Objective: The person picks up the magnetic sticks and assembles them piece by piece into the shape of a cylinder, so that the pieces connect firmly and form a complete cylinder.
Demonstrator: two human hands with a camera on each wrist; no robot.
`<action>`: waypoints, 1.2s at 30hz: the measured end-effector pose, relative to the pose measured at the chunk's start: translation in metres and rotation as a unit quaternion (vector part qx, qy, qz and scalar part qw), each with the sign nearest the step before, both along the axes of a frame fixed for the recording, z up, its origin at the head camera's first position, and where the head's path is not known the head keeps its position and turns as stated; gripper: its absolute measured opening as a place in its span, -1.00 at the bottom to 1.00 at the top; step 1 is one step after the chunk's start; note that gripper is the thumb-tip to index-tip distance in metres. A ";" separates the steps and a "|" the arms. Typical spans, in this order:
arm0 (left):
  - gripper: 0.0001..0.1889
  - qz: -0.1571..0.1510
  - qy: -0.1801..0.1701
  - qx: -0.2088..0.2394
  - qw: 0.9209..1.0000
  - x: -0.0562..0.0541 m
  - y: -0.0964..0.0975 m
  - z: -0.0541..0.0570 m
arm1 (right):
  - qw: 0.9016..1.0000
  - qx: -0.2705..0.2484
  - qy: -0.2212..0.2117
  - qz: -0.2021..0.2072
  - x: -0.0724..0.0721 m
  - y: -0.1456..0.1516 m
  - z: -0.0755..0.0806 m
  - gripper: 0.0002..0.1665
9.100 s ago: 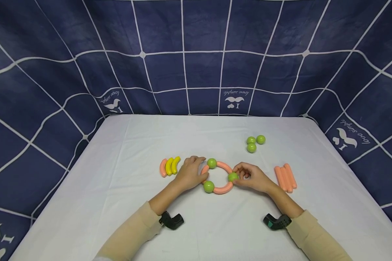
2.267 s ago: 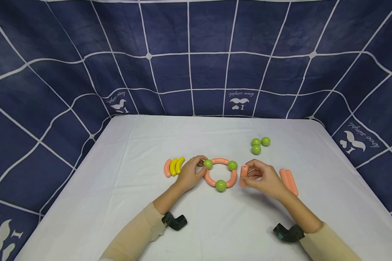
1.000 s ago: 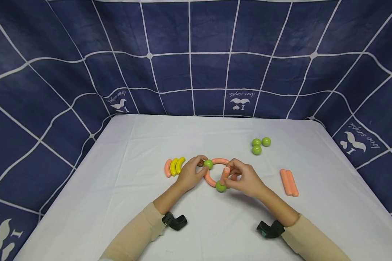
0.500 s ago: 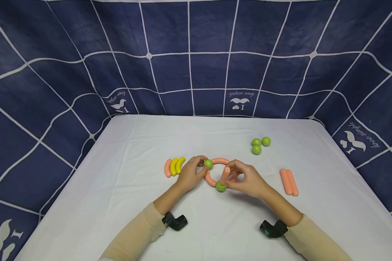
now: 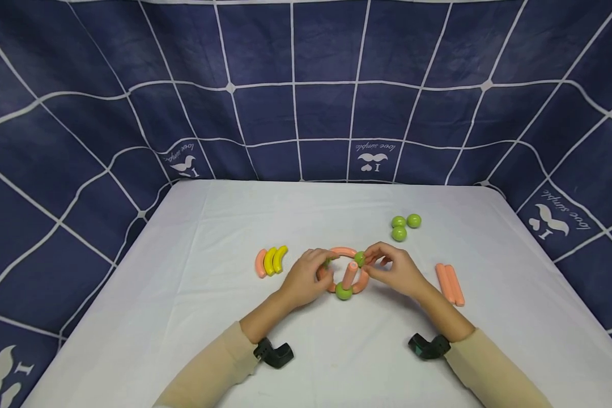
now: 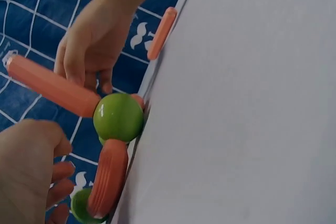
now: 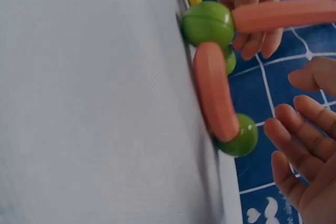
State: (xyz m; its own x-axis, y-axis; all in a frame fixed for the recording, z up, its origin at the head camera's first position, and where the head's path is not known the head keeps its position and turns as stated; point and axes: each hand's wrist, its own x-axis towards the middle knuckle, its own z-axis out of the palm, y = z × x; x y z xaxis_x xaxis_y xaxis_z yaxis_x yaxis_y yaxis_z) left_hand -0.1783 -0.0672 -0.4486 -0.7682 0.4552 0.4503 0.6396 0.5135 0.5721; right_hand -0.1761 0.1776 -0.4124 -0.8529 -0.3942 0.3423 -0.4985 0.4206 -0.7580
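Observation:
A ring of curved pink sticks [image 5: 343, 251] and green balls lies mid-table. From its front ball [image 5: 344, 292] a straight pink stick [image 5: 350, 275] stands up, slightly tilted, with no hand on it. My left hand [image 5: 308, 277] is at the ring's left side, partly covering the left ball [image 5: 328, 263]; its fingers are loosely bent, with nothing gripped in the left wrist view. Beside the right ball [image 5: 359, 259] is my right hand [image 5: 395, 269]. In the right wrist view its fingers [image 7: 307, 140] are spread and apart from the ring.
Yellow curved sticks [image 5: 273, 260] and a pink curved stick [image 5: 260, 264] lie left of the ring. Two straight pink sticks [image 5: 450, 284] are at the right. Three loose green balls [image 5: 399, 233] sit at the back right. White cloth [image 5: 224, 221] covers the table.
My right hand has brought a straight pink stick from the right-hand group to the front ball, released it there and moved back to the right. My left hand has shifted right, over the left ball.

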 end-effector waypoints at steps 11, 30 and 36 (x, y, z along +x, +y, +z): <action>-0.76 -0.092 -0.003 -0.046 0.995 0.010 0.010 0.000 | 1.000 -0.004 -0.003 -0.026 -0.002 -0.008 0.015 -0.78; -0.85 -0.055 0.036 -0.055 0.996 0.011 0.014 -0.001 | 0.997 0.061 -0.016 -0.035 -0.032 0.007 -0.031 -0.79; -0.86 -0.036 0.004 -0.054 0.998 0.008 0.009 0.001 | 0.996 0.069 -0.020 -0.043 -0.026 0.014 -0.029 -0.81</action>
